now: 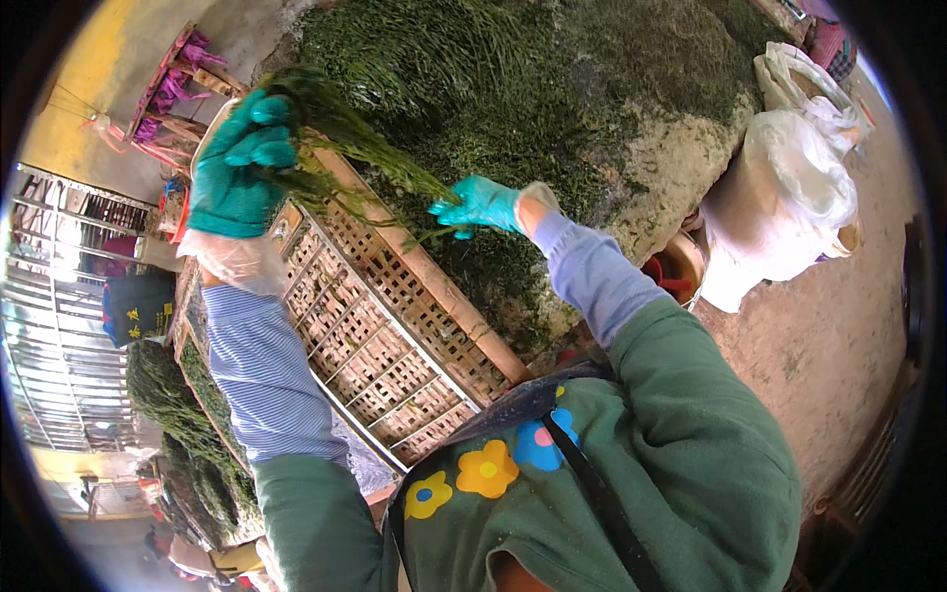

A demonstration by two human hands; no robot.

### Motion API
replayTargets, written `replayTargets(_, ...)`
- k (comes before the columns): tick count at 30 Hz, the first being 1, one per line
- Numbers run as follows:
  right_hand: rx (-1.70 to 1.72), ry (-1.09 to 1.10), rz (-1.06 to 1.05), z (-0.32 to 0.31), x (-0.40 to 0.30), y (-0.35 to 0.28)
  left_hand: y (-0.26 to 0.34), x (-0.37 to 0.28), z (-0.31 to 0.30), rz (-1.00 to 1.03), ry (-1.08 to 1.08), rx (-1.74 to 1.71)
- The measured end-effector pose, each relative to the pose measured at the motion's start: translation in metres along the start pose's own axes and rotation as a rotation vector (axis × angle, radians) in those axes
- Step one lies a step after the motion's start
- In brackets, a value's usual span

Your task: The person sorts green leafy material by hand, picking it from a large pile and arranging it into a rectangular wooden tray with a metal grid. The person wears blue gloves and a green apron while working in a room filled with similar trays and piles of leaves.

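My left hand (pixel 248 163), in a green rubber glove, is closed around one end of a bundle of long green strands (pixel 355 144), which look like seaweed or grass. The strands stretch rightward to my right hand (pixel 477 206), also green-gloved, whose fingers touch their far end; its grip on them is hard to make out. Beneath the strands lies a woven slatted tray (pixel 362 325) with a wooden edge. Beyond it spreads a large heap of the same dark green strands (pixel 444 59).
White plastic sacks (pixel 784 177) stand at the right beside a bucket (pixel 681 266) with a red thing inside. More green heaps (pixel 170 392) lie at the left, near a barred window (pixel 59 296). Another person (pixel 214 555) bends at the lower left; part of another (pixel 832 44) shows top right.
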State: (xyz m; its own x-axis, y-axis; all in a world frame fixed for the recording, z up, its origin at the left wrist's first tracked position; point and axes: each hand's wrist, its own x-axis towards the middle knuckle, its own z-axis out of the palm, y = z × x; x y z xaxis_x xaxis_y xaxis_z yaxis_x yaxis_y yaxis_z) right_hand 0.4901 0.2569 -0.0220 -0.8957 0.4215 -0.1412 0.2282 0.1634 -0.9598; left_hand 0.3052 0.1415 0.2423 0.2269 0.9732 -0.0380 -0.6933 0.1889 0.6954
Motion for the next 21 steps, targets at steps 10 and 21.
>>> replayTargets(10, -1.025, 0.335, -0.001, -0.033, -0.055, -0.08, -0.147, -0.009, -0.057, -0.204, 0.573, 0.389)
replayTargets(21, -0.577, 0.618, -0.145, 0.061, -0.116, 0.05, -0.162, 0.023, -0.087, 0.013, 0.423, -0.026)
